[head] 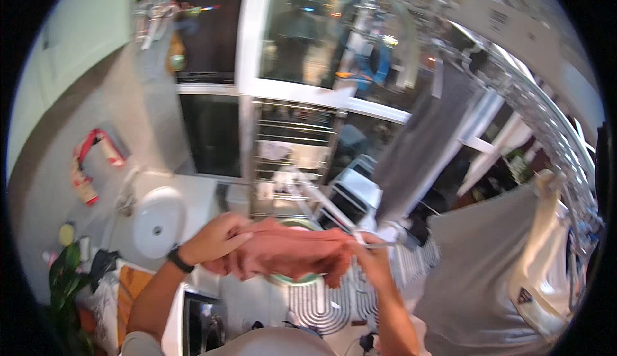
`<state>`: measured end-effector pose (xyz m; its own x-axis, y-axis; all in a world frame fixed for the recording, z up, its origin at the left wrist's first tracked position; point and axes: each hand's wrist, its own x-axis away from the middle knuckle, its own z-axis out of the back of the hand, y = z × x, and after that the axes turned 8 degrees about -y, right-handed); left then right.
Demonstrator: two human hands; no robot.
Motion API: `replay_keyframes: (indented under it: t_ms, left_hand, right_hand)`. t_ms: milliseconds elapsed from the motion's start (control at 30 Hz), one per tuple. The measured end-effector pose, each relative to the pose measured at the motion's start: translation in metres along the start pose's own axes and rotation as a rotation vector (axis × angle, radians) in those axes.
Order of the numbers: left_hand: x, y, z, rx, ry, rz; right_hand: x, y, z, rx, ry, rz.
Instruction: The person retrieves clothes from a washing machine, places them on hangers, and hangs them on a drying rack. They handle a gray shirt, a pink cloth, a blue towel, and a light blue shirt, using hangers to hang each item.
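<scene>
A salmon-red cloth garment is stretched between my two hands at waist height, its lower edge hanging in folds. My left hand, with a black band on the wrist, grips its left end, thumb on top. At the other end, my right hand grips the fabric. By the right fingers is a white bar with a loop; blur hides whether it is a hanger and whether the hand holds it. Beneath the garment, a pale green basin shows only at its rim.
To the left are a white washbasin and a front-loading machine. A metal rack stands ahead by the window, near a folded step stool. Grey trousers and a large grey cloth hang at right. A striped mat covers some floor.
</scene>
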<state>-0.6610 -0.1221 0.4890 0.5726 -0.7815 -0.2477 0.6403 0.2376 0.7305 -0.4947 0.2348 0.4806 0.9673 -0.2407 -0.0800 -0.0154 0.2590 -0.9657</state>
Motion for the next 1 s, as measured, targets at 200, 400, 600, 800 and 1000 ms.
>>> replay_keyframes:
  t_ms: [200,400,600,800,1000]
  left_hand:
    - [0.015,0.037,0.007,0.48,-0.033,0.119]
    - [0.007,-0.001,-0.014,0.371,0.412,0.142]
    - [0.011,-0.001,-0.011,-0.322,-0.035,-0.063]
    - [0.023,0.006,-0.009,-0.017,-0.352,0.119]
    - [0.023,0.003,0.014,0.433,-0.005,0.133]
  right_hand:
    - [0.004,0.004,0.002,0.053,-0.133,0.048]
    - [0.016,-0.023,0.001,0.11,-0.086,0.055]
    - [0.02,-0.006,0.0,0.27,-0.079,0.142]
    - [0.029,-0.008,-0.005,0.164,-0.133,0.036]
    - [0.022,-0.006,-0.018,0.272,-0.069,0.114]
